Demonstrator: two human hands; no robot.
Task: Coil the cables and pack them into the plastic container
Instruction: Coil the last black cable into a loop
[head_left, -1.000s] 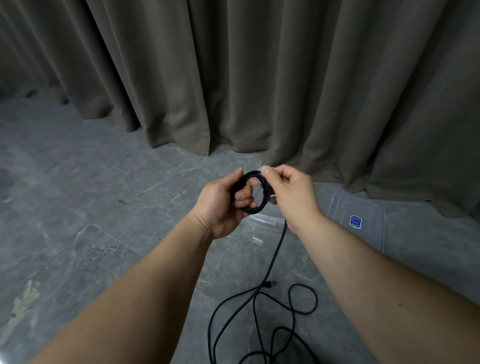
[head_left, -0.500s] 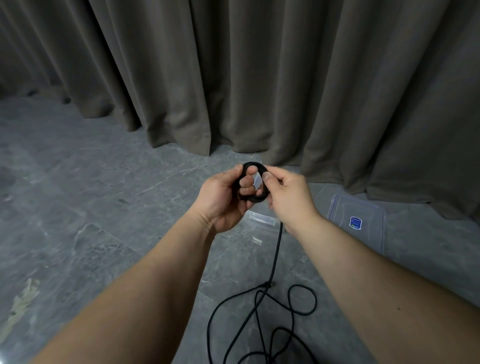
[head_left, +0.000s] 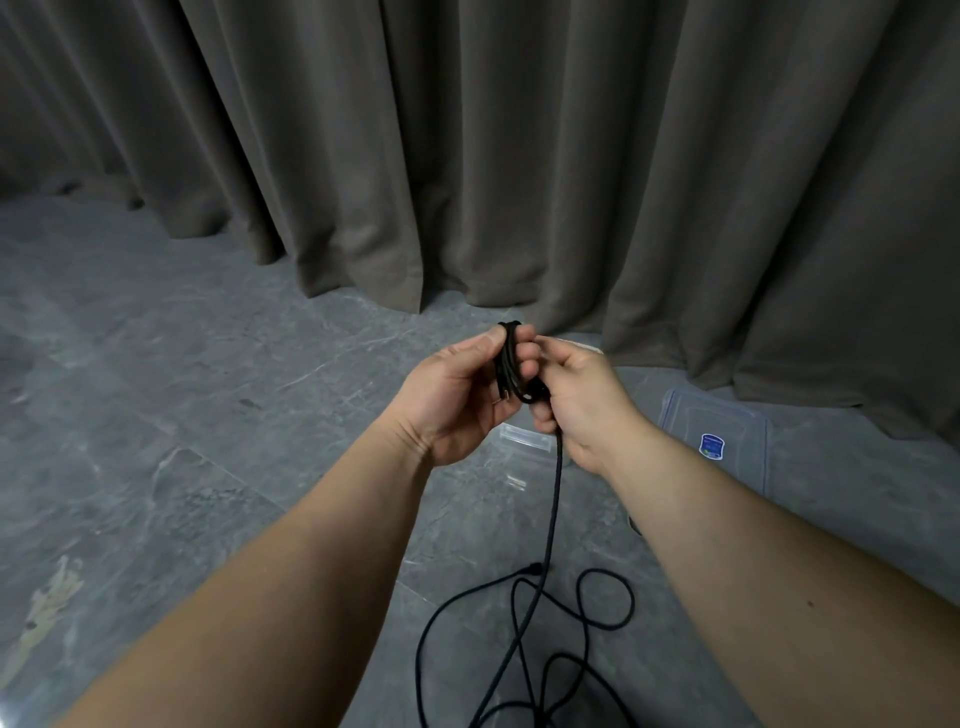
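My left hand (head_left: 457, 395) grips a small coil of black cable (head_left: 511, 364), seen nearly edge-on, between thumb and fingers. My right hand (head_left: 582, 402) holds the same cable right beside the coil, fingers curled round the strand. From there the cable's free length (head_left: 550, 519) hangs down to loose loops (head_left: 587, 623) on the floor. The clear plastic container (head_left: 524, 441) sits on the floor below my hands, mostly hidden by them. Its clear lid (head_left: 717, 441) with a blue sticker lies to the right.
A grey-brown curtain (head_left: 519, 156) hangs across the whole back, reaching the floor. The floor (head_left: 182, 415) is grey stone tile with a pale stain at the lower left.
The coil has turned from facing me as an open ring to nearly edge-on. My right hand has dropped from the coil's top to its lower right side, still holding the cable.
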